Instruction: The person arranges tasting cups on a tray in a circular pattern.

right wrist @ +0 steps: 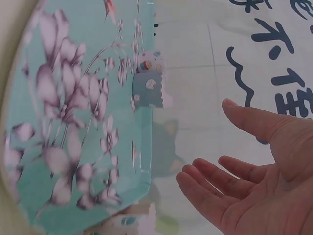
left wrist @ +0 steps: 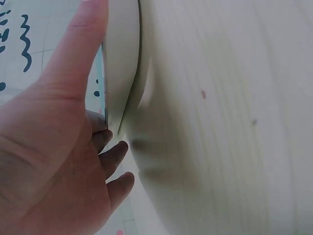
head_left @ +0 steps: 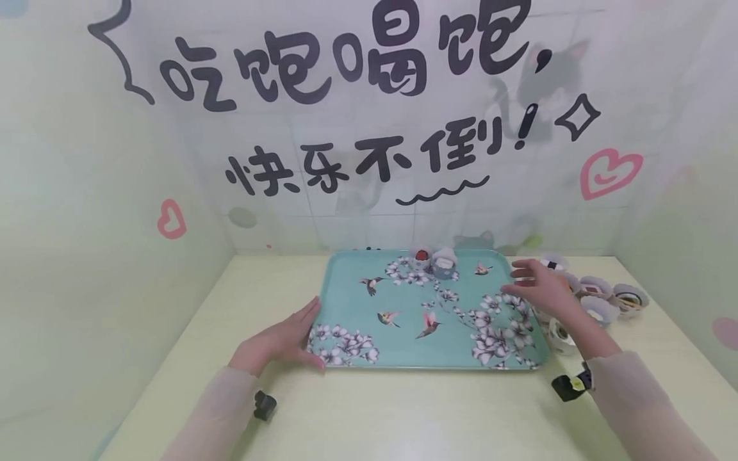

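Note:
A turquoise tray (head_left: 398,307) printed with blossoms and birds lies on the table. My left hand (head_left: 288,336) rests against its front left corner, fingers along the left side and thumb at the front edge. In the left wrist view, the left hand (left wrist: 54,142) touches the rim with loosely extended fingers. My right hand (head_left: 542,288) hovers over the tray's right edge, fingers spread and holding nothing; the right wrist view shows this hand (right wrist: 244,176) with its palm bare. Two small patterned cups stand near the tray's back edge, a cup with red contents (head_left: 421,257) and a bluish cup (head_left: 444,264) with white contents.
Several small cups with varied contents, among them a cup with white contents (head_left: 599,310) and a dark-filled cup (head_left: 630,298), cluster right of the tray on the pale table (head_left: 403,410). A printed curtain-like backdrop (head_left: 369,224) rises behind the table.

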Motion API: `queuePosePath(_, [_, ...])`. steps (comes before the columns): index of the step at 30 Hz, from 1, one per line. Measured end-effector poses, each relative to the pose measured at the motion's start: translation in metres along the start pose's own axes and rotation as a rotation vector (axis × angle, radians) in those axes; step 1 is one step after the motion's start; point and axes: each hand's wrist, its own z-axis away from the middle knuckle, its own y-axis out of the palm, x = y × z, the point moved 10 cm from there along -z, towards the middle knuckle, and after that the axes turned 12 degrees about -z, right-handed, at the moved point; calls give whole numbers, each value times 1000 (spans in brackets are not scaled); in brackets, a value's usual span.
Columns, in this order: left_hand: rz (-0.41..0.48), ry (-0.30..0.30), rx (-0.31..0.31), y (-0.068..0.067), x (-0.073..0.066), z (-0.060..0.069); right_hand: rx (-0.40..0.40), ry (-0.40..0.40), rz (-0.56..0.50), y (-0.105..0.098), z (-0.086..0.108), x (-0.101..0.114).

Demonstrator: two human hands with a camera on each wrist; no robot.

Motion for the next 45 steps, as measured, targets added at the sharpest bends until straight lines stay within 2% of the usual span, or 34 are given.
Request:
queuePosePath(5, [-4,18,-6,2,1,-2,-15,-17,36,-13,16,-8])
queuePosePath(16, [25,12,-4,2,3,-1,-46,-31,88,-34,42,-28])
queuePosePath(24, [25,11,-12,3,6,4,-70,-41,68,-42,53,-37])
queuePosePath(30, [17,26,-7,1,2,-1,-104,-56,89,-54,66,-46])
queuePosePath(45, [-5,44,-19,1,0,-3,-107,-22,69,-55,76,-63])
